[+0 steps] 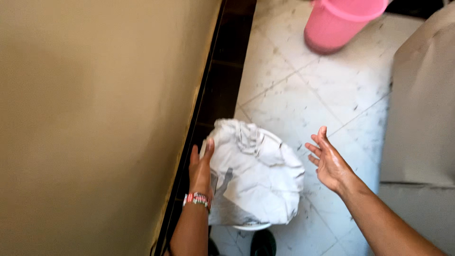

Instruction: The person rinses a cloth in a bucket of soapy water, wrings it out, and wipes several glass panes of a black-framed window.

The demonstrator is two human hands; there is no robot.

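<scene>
A crumpled white cloth point(258, 175) lies heaped over a white round basin point(253, 227) on the tiled floor, hiding all but a sliver of the rim. My left hand point(201, 167) rests against the cloth's left side, fingers straight and pointing up, a beaded bracelet on the wrist. My right hand point(327, 160) hovers just right of the cloth, palm turned toward it, fingers spread, holding nothing.
A tan wall point(95, 118) fills the left side, with a dark baseboard strip point(222, 71) running along it. A pink bucket point(339, 21) stands at the top on the white marble-look tiles point(308, 90). A beige surface point(422, 104) rises at right.
</scene>
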